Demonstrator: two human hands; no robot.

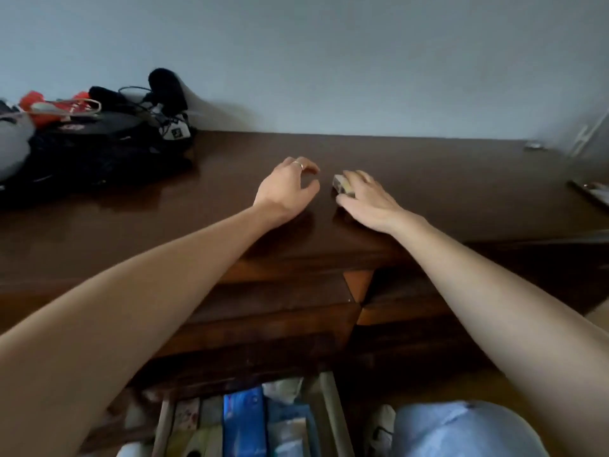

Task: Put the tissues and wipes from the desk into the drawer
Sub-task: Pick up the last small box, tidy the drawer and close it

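On the dark wooden desk (428,179) a small pale tissue pack (341,185) lies near the middle. My right hand (365,201) covers it, fingers curled over its top and right side; only its left end shows. Just left of it, my left hand (286,186) hovers with fingers and thumb apart, holding nothing. Below the desk front, an open drawer (333,410) holds several packs, among them a blue pack (244,420) and white wipes packs (286,427).
A heap of black bags, cables, a furry microphone and red items (99,136) fills the desk's back left. A small metal object (534,146) sits at the back right, and a flat item (593,192) at the right edge. My knee in light jeans (461,430) is beside the drawer.
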